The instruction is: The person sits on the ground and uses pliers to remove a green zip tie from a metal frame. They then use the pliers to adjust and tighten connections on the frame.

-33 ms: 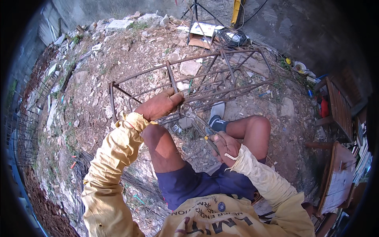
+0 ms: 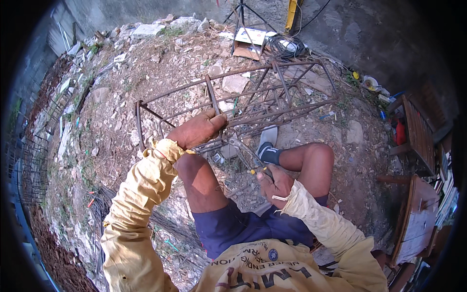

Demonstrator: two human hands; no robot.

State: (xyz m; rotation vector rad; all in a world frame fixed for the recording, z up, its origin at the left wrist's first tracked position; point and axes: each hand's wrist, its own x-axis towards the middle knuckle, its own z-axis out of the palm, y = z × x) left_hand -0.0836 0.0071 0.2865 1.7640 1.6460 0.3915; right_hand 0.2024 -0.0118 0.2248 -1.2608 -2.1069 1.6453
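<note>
A rusty rebar cage [image 2: 253, 92] lies on its side on the rubble ground in front of me. My left hand [image 2: 199, 129] is closed around a bar at the cage's near top corner. My right hand [image 2: 274, 183] grips the handles of a pair of metal pincers [image 2: 243, 152], between my bare knees. The tool's jaws point up toward the cage's lower near bar, just below my left hand. Whether the jaws touch the bar or a tie wire I cannot tell. Both forearms are in yellow sleeves.
A cardboard box [image 2: 247, 45] under a tripod and a coil of cable [image 2: 287, 48] lie beyond the cage. Wooden furniture [image 2: 418, 131] stands at the right. Finished rebar frames [image 2: 29, 165] line the left edge, and loose bars [image 2: 104, 207] lie by my left side.
</note>
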